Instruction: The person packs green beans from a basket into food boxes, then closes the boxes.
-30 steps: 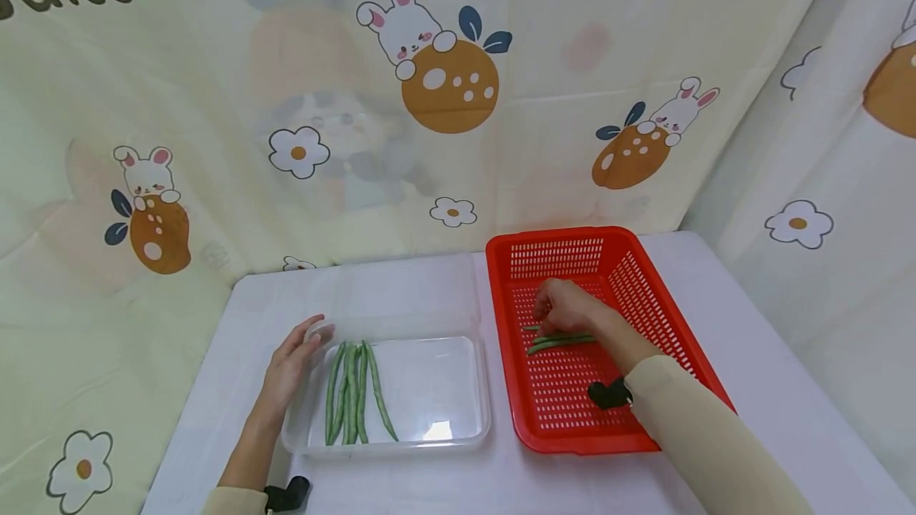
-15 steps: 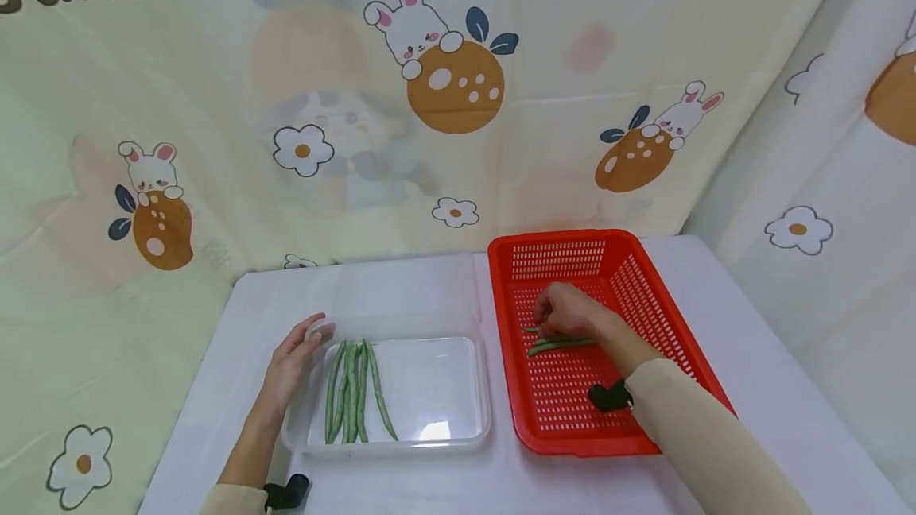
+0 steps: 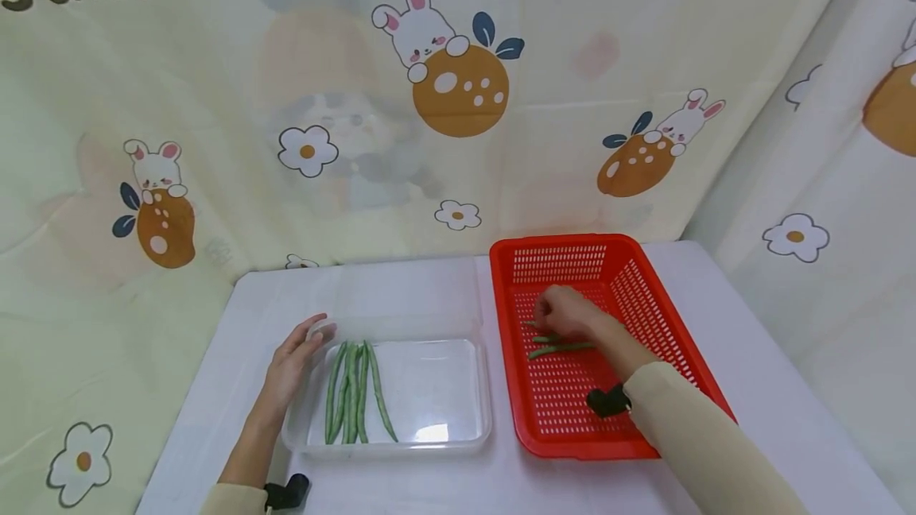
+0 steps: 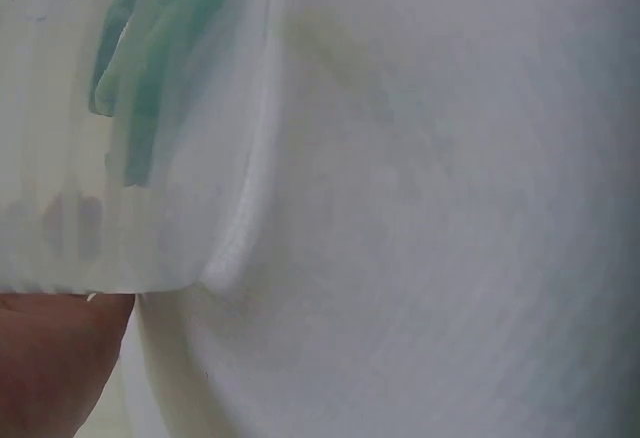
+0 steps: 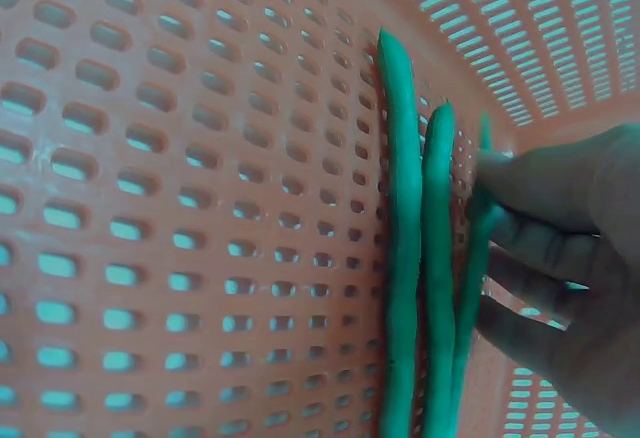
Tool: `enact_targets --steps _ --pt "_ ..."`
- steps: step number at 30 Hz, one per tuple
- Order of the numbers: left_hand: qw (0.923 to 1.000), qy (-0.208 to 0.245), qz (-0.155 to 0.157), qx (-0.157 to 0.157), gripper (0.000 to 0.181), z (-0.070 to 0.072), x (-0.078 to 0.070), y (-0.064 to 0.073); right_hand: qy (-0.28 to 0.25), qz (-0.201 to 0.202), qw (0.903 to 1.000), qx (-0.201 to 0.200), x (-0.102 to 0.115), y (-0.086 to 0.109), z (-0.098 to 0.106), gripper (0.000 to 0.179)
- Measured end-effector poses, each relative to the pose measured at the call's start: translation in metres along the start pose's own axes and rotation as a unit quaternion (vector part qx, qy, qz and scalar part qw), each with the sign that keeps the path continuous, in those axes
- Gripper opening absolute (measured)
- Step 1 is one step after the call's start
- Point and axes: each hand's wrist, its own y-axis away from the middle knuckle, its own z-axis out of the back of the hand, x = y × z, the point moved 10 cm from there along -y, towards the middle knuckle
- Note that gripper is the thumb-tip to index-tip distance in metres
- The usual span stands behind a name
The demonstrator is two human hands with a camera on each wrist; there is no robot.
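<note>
My left hand (image 3: 286, 368) holds the left rim of a clear plastic container (image 3: 475, 420), near its back corner. Several green beans (image 3: 351, 392) lie side by side in the container's left part. In the left wrist view, part of a finger (image 4: 55, 358) shows against the container's wall, with bean ends (image 4: 150, 78) visible through the plastic. My right hand (image 3: 568, 314) is inside a red perforated basket (image 3: 525, 435). The right wrist view shows its thumb and fingers pinching a green bean (image 5: 472, 278). Two more beans (image 5: 402, 218) lie next to it on the basket floor.
The basket stands to the right of the container on a white-covered table (image 3: 386, 491). Behind the container is a translucent flap (image 3: 408, 288), like its lid. A printed curtain (image 3: 343, 205) hangs at the table's back edge.
My right hand and the pinched bean have shifted slightly away from the front beans, with the gap to them wider. The left hand keeps its hold on the container.
</note>
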Motion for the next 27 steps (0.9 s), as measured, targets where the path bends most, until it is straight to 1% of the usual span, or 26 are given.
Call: enact_targets --steps 4,8,11,14,20,27 --pt "1.0 0.002 -0.002 0.0 0.05 -0.001 0.0 -0.001 -0.02 0.009 0.9985 -0.049 0.0 0.0 0.01 0.007" --pt "1.0 0.002 0.002 -0.001 0.05 -0.001 0.0 0.0 -0.026 0.032 0.9949 -0.092 0.001 0.001 0.022 0.016" --pt "1.0 0.0 0.003 -0.001 0.051 -0.001 0.0 0.001 -0.029 0.049 0.9918 -0.114 0.005 0.004 0.03 0.023" --pt "1.0 -0.004 0.001 -0.003 0.052 -0.001 0.0 0.001 -0.033 0.065 0.9888 -0.13 0.01 0.006 0.036 0.03" --pt "1.0 -0.007 0.003 -0.004 0.052 0.0 0.001 0.0 -0.04 0.081 0.9826 -0.162 0.02 0.011 0.046 0.033" --pt "1.0 -0.007 0.006 -0.002 0.053 0.001 0.002 0.0 -0.045 0.104 0.9784 -0.173 0.029 0.014 0.053 0.041"
